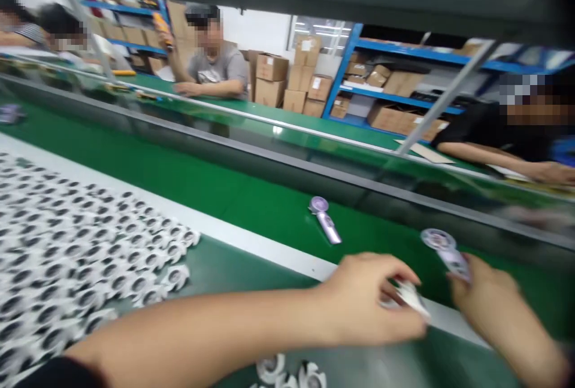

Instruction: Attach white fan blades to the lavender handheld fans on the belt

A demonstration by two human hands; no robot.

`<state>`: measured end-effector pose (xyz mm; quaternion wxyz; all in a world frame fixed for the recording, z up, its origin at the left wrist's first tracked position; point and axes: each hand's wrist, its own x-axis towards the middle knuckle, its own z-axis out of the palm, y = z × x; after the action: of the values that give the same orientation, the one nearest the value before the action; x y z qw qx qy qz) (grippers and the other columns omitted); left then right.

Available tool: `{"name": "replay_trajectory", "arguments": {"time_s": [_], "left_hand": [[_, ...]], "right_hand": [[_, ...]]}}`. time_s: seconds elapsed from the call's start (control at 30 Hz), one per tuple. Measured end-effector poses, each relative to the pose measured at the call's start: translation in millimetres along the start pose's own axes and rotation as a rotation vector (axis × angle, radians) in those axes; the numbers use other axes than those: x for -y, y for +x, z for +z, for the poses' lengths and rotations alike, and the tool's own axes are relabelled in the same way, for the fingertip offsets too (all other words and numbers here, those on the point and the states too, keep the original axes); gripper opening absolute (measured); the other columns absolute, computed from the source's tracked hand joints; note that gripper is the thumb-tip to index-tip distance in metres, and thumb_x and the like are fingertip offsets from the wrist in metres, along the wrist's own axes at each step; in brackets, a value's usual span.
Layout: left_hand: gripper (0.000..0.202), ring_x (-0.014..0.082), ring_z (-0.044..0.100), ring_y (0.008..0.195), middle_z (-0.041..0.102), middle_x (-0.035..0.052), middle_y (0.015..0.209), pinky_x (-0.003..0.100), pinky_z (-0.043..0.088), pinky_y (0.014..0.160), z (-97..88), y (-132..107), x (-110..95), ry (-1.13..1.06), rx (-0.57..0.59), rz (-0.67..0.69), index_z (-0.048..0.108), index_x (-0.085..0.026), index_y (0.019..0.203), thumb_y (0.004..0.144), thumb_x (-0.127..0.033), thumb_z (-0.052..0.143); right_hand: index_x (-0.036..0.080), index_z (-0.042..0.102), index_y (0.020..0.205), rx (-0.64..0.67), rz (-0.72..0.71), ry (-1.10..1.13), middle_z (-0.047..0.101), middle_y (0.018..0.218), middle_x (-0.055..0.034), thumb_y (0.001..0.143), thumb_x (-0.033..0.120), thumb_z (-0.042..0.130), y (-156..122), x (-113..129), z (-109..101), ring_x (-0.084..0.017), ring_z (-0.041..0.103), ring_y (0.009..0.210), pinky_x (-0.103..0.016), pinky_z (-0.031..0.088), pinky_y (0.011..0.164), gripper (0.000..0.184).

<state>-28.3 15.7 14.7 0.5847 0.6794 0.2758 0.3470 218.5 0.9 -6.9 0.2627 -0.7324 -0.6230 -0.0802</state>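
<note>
My left hand (359,298) reaches in from the lower left, its fingers closed around a small white fan blade wheel (411,298), blurred and partly hidden. To its right, my right hand (494,295) grips the handle of a pale purple handheld fan (440,239) over the green belt. The fan's round head points away to the upper left. A second purple handheld fan (327,220) lies on the belt (251,196), apart from both hands.
Rows of white blade wheels (108,244) cover the bench at left, with several more (309,376) at the bottom edge. A low dark rail (278,154) runs behind the belt. People (215,67) sit at the far bench. Blue shelves (399,70) hold cartons.
</note>
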Motion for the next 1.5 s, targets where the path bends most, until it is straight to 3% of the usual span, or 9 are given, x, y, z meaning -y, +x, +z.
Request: {"name": "replay_trajectory", "arguments": {"time_s": [0.1, 0.17, 0.23, 0.3, 0.4, 0.57, 0.73, 1.23, 1.5], "left_hand": [[0.035, 0.0201, 0.070, 0.085, 0.070, 0.0059, 0.091, 0.030, 0.058, 0.078, -1.5, 8, 0, -0.088, -0.041, -0.055, 0.062, -0.019, 0.108, 0.076, -0.031, 0.071], [0.033, 0.0193, 0.069, 0.088, 0.069, 0.0053, 0.091, 0.031, 0.057, 0.083, -2.3, 12, 0, -0.116, -0.046, -0.060, 0.060, -0.019, 0.108, 0.079, -0.031, 0.070], [0.032, 0.0185, 0.069, 0.091, 0.068, 0.0041, 0.093, 0.032, 0.055, 0.089, -2.5, 12, 0, -0.115, -0.045, -0.066, 0.061, -0.020, 0.108, 0.080, -0.031, 0.072], [0.032, 0.0185, 0.069, 0.094, 0.068, 0.0039, 0.098, 0.033, 0.054, 0.093, -2.1, 11, -2, -0.077, -0.046, -0.070, 0.063, -0.021, 0.107, 0.078, -0.030, 0.075], [0.036, 0.0196, 0.069, 0.096, 0.070, 0.0045, 0.103, 0.033, 0.055, 0.094, -0.7, 8, -7, -0.032, -0.056, -0.092, 0.066, -0.021, 0.106, 0.074, -0.032, 0.080], [0.046, 0.0160, 0.069, 0.089, 0.069, 0.0018, 0.096, 0.028, 0.058, 0.085, 1.5, 7, -14, -0.166, -0.057, -0.182, 0.059, -0.018, 0.105, 0.069, -0.030, 0.085], [0.040, 0.0122, 0.070, 0.079, 0.071, -0.0021, 0.080, 0.020, 0.055, 0.076, 3.0, 9, -19, -0.234, -0.048, -0.242, 0.059, -0.018, 0.096, 0.068, -0.029, 0.086], [0.035, 0.0159, 0.071, 0.082, 0.074, 0.0009, 0.083, 0.024, 0.056, 0.077, -0.5, 12, -17, -0.208, -0.003, -0.255, 0.060, -0.017, 0.091, 0.069, -0.028, 0.085], [0.037, 0.0170, 0.071, 0.082, 0.075, 0.0016, 0.083, 0.026, 0.056, 0.078, 0.1, 10, -17, -0.195, 0.000, -0.258, 0.061, -0.018, 0.092, 0.068, -0.029, 0.086]], "right_hand": [[0.018, 0.061, 0.098, 0.105, 0.080, 0.010, 0.065, 0.086, -0.0158, 0.084, 0.042, 0.048, -34, 7, -20, -0.032, 0.069, 0.079, -0.043, 0.055, 0.067, 0.031], [0.018, 0.055, 0.111, 0.272, 0.239, 0.287, 0.065, 0.098, -0.0138, 0.090, 0.046, 0.046, -60, 28, -31, -0.025, 0.069, 0.078, -0.036, 0.057, 0.063, 0.036], [0.022, 0.050, 0.114, 0.344, 0.355, 0.389, 0.065, 0.090, -0.0069, 0.092, 0.047, 0.047, -78, 52, -41, -0.020, 0.066, 0.066, -0.031, 0.055, 0.057, 0.033], [0.024, 0.048, 0.110, 0.344, 0.384, 0.386, 0.063, 0.076, -0.0005, 0.093, 0.044, 0.048, -86, 70, -49, -0.018, 0.061, 0.056, -0.027, 0.050, 0.052, 0.027], [0.023, 0.047, 0.108, 0.279, 0.306, 0.360, 0.063, 0.071, 0.0014, 0.093, 0.038, 0.049, -89, 80, -56, -0.017, 0.060, 0.054, -0.025, 0.046, 0.050, 0.021], [0.022, 0.046, 0.129, 0.240, 0.165, 0.373, 0.071, 0.095, -0.0060, 0.094, 0.029, 0.048, -89, 78, -53, -0.019, 0.069, 0.073, -0.027, 0.053, 0.062, 0.036], [0.024, 0.050, 0.124, 0.212, 0.095, 0.364, 0.069, 0.088, -0.0010, 0.094, 0.024, 0.048, -89, 78, -52, -0.015, 0.064, 0.063, -0.023, 0.051, 0.058, 0.030], [0.023, 0.052, 0.120, 0.188, 0.055, 0.232, 0.064, 0.077, -0.0010, 0.094, 0.023, 0.049, -89, 73, -53, -0.016, 0.059, 0.058, -0.024, 0.043, 0.051, 0.026], [0.026, 0.053, 0.116, 0.264, 0.063, 0.317, 0.055, 0.064, 0.0060, 0.095, 0.022, 0.048, -87, 71, -60, -0.012, 0.048, 0.047, -0.021, 0.037, 0.046, 0.022]]}}
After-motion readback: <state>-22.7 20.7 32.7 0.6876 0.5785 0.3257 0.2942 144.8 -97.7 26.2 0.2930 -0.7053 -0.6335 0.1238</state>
